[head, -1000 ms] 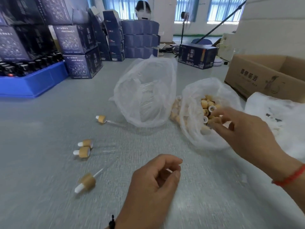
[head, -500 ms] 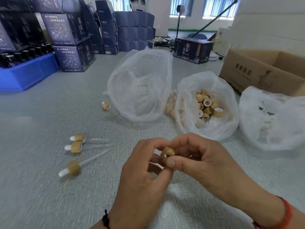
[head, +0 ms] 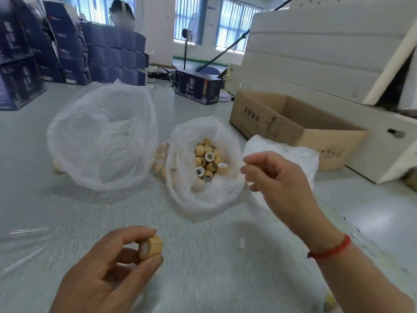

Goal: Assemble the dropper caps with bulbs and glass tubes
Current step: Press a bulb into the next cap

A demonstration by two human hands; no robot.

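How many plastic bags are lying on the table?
3. The large clear bag lies at left, the bag of caps in the middle, and a white bag behind the right hand, partly hidden.

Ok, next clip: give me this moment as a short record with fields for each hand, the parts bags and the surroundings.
left hand: pinches one wooden cap, low in front
right hand: raised by the third bag, fingers curled; anything held cannot be told
caps bag: open, loose caps inside
clear bag: left of the caps bag, contents unclear
cardboard box: open, behind right
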